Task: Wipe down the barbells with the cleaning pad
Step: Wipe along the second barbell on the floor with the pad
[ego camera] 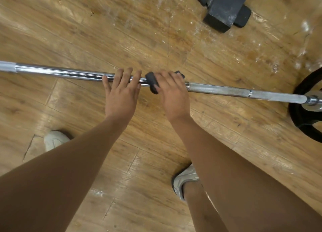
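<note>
A chrome barbell [226,89] runs across the view from the left edge to a black weight plate [306,125] at the right. My right hand [172,95] grips a dark grey cleaning pad [151,83] that is wrapped around the bar's smooth middle section, just left of the knurled part. My left hand [122,92] rests flat on the bar right beside the pad, fingers spread and extended over it, not curled around it. Both hands are near the middle of the view.
The floor [87,31] is glossy wood-look planks with white scuff marks at the upper right. A black metal equipment foot [224,8] stands at the top right. My two pale sneakers, the left shoe [55,141] and right shoe [184,181], stand below the bar.
</note>
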### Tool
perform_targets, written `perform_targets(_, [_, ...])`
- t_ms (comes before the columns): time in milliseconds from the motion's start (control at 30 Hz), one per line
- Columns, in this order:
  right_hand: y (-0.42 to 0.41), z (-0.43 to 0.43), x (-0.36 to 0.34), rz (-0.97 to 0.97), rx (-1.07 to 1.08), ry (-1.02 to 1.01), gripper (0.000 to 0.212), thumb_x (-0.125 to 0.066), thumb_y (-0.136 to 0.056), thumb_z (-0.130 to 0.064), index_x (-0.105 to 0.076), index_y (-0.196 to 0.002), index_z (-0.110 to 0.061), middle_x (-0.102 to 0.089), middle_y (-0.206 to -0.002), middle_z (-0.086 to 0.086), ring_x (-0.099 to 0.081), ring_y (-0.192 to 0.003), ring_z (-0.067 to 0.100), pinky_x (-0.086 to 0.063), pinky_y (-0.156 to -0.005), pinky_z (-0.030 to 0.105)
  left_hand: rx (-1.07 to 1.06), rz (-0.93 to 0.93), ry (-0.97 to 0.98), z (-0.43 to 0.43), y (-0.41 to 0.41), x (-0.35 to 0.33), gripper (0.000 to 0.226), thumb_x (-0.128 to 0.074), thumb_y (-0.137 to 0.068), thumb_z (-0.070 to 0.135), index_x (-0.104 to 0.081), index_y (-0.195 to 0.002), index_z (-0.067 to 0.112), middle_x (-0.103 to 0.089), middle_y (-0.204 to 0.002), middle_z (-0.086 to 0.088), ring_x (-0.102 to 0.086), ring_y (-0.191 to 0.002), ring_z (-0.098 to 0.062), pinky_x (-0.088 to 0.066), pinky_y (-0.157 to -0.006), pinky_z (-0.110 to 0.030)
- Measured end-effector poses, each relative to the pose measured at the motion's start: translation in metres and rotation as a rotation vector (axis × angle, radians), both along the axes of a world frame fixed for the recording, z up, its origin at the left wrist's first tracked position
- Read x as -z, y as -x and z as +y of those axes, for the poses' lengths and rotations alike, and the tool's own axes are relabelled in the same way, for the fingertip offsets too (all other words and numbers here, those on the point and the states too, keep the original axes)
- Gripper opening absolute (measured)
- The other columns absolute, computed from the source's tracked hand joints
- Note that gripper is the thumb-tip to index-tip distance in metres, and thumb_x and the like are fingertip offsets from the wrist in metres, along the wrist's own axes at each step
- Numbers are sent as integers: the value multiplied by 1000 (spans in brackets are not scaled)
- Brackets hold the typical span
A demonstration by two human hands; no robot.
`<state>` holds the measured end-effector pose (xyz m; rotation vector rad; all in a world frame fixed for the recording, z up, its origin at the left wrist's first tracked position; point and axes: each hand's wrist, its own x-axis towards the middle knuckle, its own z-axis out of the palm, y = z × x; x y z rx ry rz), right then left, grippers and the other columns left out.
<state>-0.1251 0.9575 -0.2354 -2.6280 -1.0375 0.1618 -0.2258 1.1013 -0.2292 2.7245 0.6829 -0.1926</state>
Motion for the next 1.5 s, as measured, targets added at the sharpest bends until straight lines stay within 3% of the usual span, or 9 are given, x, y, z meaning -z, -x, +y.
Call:
perform_targets(167, [3, -26, -4, -12, 248, 23, 38, -43, -105, -23, -63, -134, -10, -62, -137, 3, -51, -132, 27, -25, -123, 47, -12, -4, 27, -1, 1, -1, 43, -39, -110, 29, -44, -152, 22, -45, -153, -5, -32, -147, -29, -13, -118, -69])
perform_targets(367, [8, -12, -1, -22, -52, 129, 49, -55, -101, -15, -47, -149, -16, -50, -149, -2, -42, -141, 27, -21, -125, 46, -16, 6, 35, -2, 2, -4, 43, -40, -109, 29, -45, -151, 21, -47, -152, -6, -34, -147, -30, -15, -117, -69])
perform_targets(734, [8, 2, -17, 193, 211, 113, 44, -45, -108, -27, -48, -149, -13, -47, -155, 3, -32, -150, 29, -17, -126, 43, -2, 14, 32, -7, 13, -6, 43, -41, -111, 27, -42, -153, 19, -47, -152, -7, -33, -148, -30, -13, -119, -68])
perform_targets(834, [23, -9, -16, 121, 169, 83, 43, -53, -104, -22, -52, -146, -12, -51, -152, 4, -39, -146, 29, -22, -125, 46, 3, 16, 41, -10, 21, -6, 44, -43, -110, 25, -41, -154, 19, -46, -153, -8, -33, -148, -31, -14, -119, -69])
perform_targets(900, [39, -24, -16, 63, 109, 115, 49, -57, -102, -18, -48, -150, -15, -46, -156, 1, -35, -148, 27, -20, -126, 47, 15, 22, 36, -12, 27, -7, 46, -44, -109, 24, -40, -154, 19, -45, -154, -9, -33, -148, -31, -16, -118, -70])
perform_targets(1000, [50, -35, -18, 39, 72, 132, 56, -64, -98, -12, -46, -151, -17, -43, -158, 0, -31, -150, 28, -19, -126, 47, 28, 41, 43, -18, 37, -9, 50, -39, -109, 25, -33, -158, 17, -38, -159, -11, -27, -151, -32, -15, -119, -68])
perform_targets(1201, [49, -29, -22, 170, 114, 101, 44, -54, -102, -17, -54, -146, -14, -51, -152, 5, -41, -144, 31, -22, -125, 48, 34, 127, 47, -34, 62, -7, 61, -27, -109, 33, -4, -164, 22, -9, -171, -8, 1, -158, -26, -4, -124, -62])
perform_targets(1501, [84, -46, -21, 146, 139, 123, 46, -56, -100, -20, -54, -146, -21, -41, -159, 11, -33, -149, 33, -22, -125, 51, 10, 172, 41, -38, 77, -8, 57, -19, -110, 45, -22, -162, 22, -21, -169, -6, -8, -158, -24, -4, -122, -65])
